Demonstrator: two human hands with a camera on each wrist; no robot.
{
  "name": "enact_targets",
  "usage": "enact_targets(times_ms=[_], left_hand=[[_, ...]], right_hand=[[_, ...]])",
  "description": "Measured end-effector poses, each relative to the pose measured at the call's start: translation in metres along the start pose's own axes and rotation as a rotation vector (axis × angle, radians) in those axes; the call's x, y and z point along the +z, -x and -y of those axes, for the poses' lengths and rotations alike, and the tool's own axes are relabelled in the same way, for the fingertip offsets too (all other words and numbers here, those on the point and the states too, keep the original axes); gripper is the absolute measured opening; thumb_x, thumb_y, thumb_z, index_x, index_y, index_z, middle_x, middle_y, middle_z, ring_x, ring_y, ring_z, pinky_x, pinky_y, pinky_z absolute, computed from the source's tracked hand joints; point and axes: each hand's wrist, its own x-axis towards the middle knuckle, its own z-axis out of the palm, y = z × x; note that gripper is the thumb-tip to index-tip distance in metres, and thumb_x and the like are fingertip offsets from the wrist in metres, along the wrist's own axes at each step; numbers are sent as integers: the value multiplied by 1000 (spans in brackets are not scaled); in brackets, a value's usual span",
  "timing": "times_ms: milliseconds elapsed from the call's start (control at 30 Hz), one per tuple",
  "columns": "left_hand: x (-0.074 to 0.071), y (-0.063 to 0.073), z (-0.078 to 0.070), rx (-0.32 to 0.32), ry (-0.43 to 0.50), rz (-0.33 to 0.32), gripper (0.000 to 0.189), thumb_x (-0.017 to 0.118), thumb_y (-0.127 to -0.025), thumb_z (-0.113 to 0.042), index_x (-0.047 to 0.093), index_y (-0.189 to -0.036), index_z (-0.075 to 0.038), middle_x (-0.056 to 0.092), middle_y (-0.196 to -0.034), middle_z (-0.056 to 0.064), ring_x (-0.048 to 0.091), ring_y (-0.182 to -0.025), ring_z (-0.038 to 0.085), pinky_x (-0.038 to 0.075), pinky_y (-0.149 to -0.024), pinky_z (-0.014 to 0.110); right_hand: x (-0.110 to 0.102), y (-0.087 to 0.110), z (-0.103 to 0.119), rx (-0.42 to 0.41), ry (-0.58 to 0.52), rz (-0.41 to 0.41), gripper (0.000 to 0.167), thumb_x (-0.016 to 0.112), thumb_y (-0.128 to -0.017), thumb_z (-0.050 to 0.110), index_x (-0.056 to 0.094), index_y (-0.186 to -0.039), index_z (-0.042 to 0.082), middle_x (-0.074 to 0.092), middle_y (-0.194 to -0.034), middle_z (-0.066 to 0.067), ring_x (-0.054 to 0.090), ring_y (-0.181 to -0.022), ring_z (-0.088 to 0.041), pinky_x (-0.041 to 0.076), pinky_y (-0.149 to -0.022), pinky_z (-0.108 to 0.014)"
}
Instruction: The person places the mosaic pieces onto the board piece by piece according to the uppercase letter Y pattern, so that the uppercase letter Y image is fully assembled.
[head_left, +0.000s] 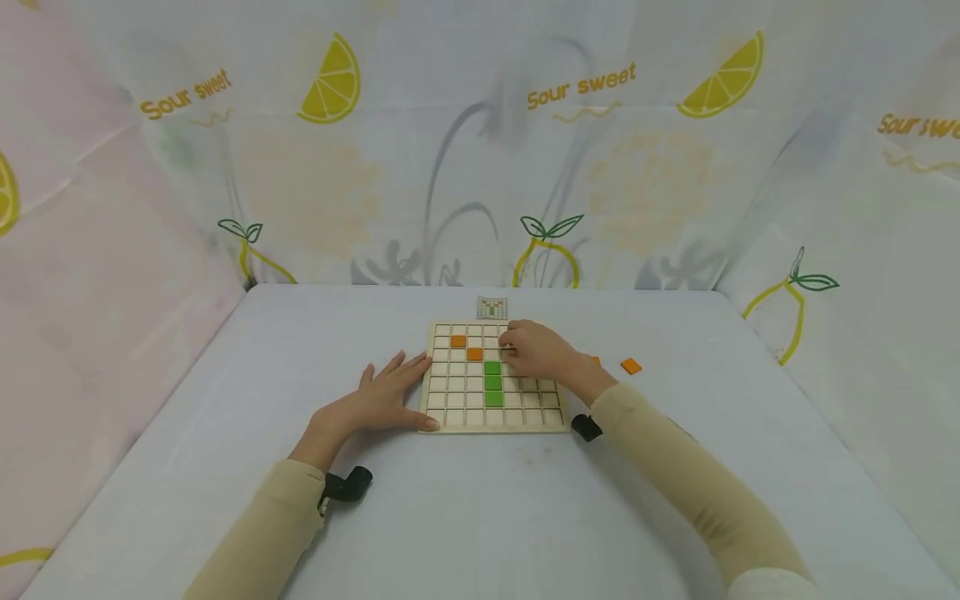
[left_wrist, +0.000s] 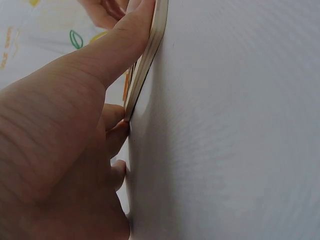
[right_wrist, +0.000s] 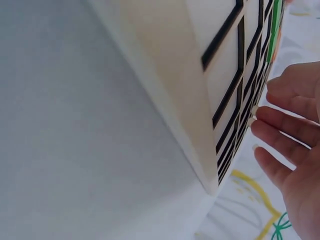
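A wooden grid board (head_left: 456,400) lies flat on the white-covered table. My left hand (head_left: 381,402) rests against its left side, fingers spread, with the thumb on the near-left corner; in the left wrist view the thumb lies along the board's edge. Over the upper right of the grid is my right hand (head_left: 542,350), its fingertips bent down close to the cells; whether a tile is between them I cannot tell. Three green tiles (head_left: 492,383) form a column near the middle. Two orange tiles, an upper one (head_left: 458,342) and a lower one (head_left: 475,354), step diagonally toward that column.
A small pattern card (head_left: 492,307) lies just behind the board. To the right lies a loose orange tile (head_left: 631,366), and another shows partly past the right wrist. A printed cloth (head_left: 405,167) forms the back wall.
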Motion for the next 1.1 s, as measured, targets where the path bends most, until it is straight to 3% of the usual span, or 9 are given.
enact_targets(times_ms=[133,633,900,1100], left_hand=[[2,-1,1,-6,3,7,114,78,-74,-62,20,-160,-16,17,-168,5,2,-156,38,-5,-116,73],[2,-2,1,-6,-8,6,114,77,-74,-63,19,-160,-17,17,-168,5,2,-156,38,-5,-116,73],[2,-3,2,-7,-8,4,115,77,-73,-64,19,-160,-16,17,-168,5,1,-156,38,-5,-116,73],[3,-3,4,-11,-2,13,115,77,-73,-65,19,-160,-17,16,-168,4,1,-156,38,-6,-116,73]], right_hand=[[0,4,-4,8,3,-10,22,57,-94,7,72,-110,6,67,-102,-7,59,-88,-17,53,-84,-33],[-1,19,-13,28,-7,-14,18,56,-93,4,71,-102,8,62,-93,-4,50,-82,-17,45,-75,-31],[-3,29,-18,65,8,-13,26,56,-94,6,71,-115,6,67,-107,-7,62,-98,-20,54,-90,-37],[-5,37,-25,83,-26,-34,22,56,-93,6,72,-109,6,64,-96,-5,54,-85,-17,50,-80,-34]])
